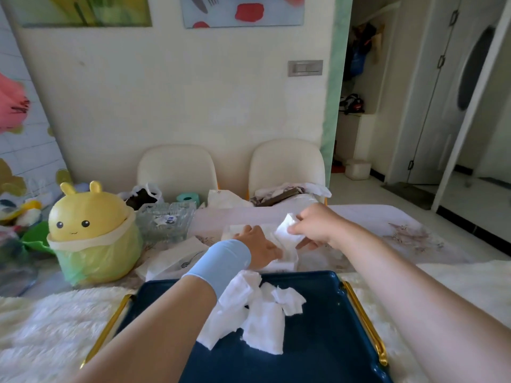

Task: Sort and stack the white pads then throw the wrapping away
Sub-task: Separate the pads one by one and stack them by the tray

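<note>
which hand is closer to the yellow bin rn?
Left. The left hand rests on the pad pack, to the right of the yellow bin. The right hand is farther right still, pinching a white pad.

This is a home, in its dining corner. A bench (373, 219) under a pale flowered cloth stands against a cream wall, with two cream padded chairs (177, 167) pushed in at its far side. Bright food and flower pictures (243, 9) hang at the top of the frame, and a wall switch (305, 68) sits right of centre. A yellow cartoon-faced bin (91, 233) stands at the left, and an open doorway (359, 92) at the right shows tall cupboard doors (442, 92).
</note>
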`<action>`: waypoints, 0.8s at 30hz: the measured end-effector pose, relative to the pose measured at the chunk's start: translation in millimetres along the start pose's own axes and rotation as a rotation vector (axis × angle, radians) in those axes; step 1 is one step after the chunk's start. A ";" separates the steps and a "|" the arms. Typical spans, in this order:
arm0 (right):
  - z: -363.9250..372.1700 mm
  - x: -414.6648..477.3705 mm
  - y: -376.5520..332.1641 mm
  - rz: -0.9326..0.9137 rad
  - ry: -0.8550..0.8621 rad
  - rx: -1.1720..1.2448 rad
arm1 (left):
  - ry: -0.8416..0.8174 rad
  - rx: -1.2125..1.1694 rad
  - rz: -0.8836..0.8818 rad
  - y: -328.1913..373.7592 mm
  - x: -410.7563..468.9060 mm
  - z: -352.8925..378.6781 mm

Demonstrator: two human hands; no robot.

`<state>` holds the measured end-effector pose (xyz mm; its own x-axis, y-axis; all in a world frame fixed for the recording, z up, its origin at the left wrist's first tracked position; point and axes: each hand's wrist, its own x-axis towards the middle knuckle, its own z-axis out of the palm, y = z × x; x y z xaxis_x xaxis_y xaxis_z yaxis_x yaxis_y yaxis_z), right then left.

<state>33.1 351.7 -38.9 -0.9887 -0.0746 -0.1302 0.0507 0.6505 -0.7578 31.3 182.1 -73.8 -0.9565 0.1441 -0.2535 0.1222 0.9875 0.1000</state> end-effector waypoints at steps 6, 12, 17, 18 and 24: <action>7.2 9.2 4.3 -0.004 0.021 -0.117 | 0.098 0.055 0.019 -2.6 6.3 0.1; 22.3 15.3 -4.6 0.020 -0.032 -0.233 | 0.062 0.072 0.026 -5.5 10.2 -3.1; 33.8 15.3 -16.9 0.081 -0.122 -0.403 | 0.089 0.023 0.059 -10.8 4.1 -2.0; 35.9 16.1 -17.9 0.096 -0.110 -0.446 | 0.095 0.005 0.072 -12.2 3.7 -1.7; 45.7 21.5 -22.4 0.072 0.040 -0.859 | 0.091 -0.182 0.119 -26.6 7.1 2.3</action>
<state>17.2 300.9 -53.9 -0.9923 0.0047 -0.1240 0.0049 1.0000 -0.0008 21.8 157.0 -80.4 -0.9591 0.2444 -0.1426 0.1938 0.9347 0.2979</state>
